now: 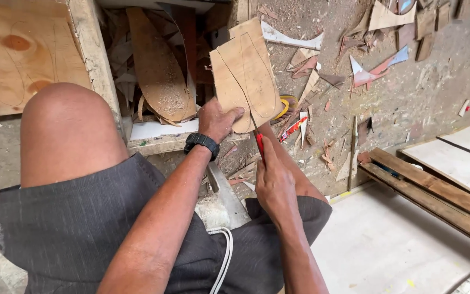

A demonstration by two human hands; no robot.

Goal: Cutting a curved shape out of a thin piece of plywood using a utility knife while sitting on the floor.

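Up top — sole-marked board (246, 71) above left hand (217, 121)

A plywood sheet (12, 54) with pencilled outlines is lying at the upper left. A wooden crate (153, 65) is holding sole-shaped offcuts and sawdust. Scraps of leather and wood (365, 71) are littering the dusty floor (441, 76). A yellow tape roll (288, 103) is sitting among them. Wooden planks (436, 196) are lying at the right.

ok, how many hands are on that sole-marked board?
1. The left hand grips the board at its lower edge; the right hand holds a red-handled tool just below it.
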